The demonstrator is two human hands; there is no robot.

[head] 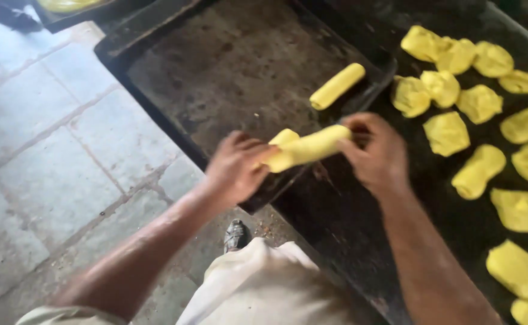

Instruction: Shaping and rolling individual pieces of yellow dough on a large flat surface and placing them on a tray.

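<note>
Holding a rolled yellow dough piece (308,148) between both hands, we have it over the near edge of a dark metal tray (228,66). Left hand (238,167) grips the lower left end, fingers curled round it. Right hand (377,153) pinches the upper right end. Both hands are closed on the same roll, one per end, with the roll tilted up towards the right. It is in the air, not resting on anything we can see.

One finished dough roll (337,86) lies on the tray near its right rim, well apart from the held one. Rest of the tray surface is bare, stained metal.

Right of the tray, on the dark bench (336,222), flat yellow dough pieces (479,103) sit in loose rows, some touching, some overlapping. They run from the top right corner down to the bottom right.

Left side shows grey stone floor tiles (53,150). Our shoe (237,235) is visible below the tray edge, with pale clothing (264,289) at the bottom. Frame is slightly motion-blurred, so finger detail is soft.
</note>
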